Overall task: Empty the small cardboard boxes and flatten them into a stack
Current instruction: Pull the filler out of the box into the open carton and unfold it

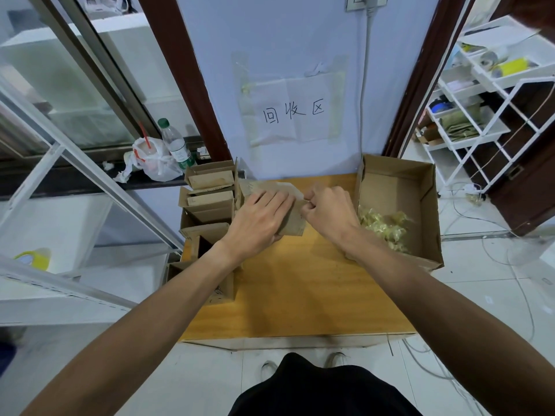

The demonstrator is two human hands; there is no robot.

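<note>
Farthest left, a yellow tape roll (33,259) sits on a white shelf, and further back a plastic bag (153,163) lies just beside a water bottle (175,145) on the dark sill. Next, a row of small cardboard boxes (210,178) stands open along the left edge of the wooden table (300,289). Beside them the left hand (258,219) lies palm down on a flattened cardboard box (292,223) at the back of the table, its fingers stretched out straight and pressing on the card. The right hand (329,214) meets that box's right edge with fingers curled, pinching it there; exactly what is pinched is too small to tell. Further right, a large cardboard box (390,193) rests on the table's right side, holding crumpled yellowish tape (384,228). A white rack (480,121) stands beyond it.
</note>
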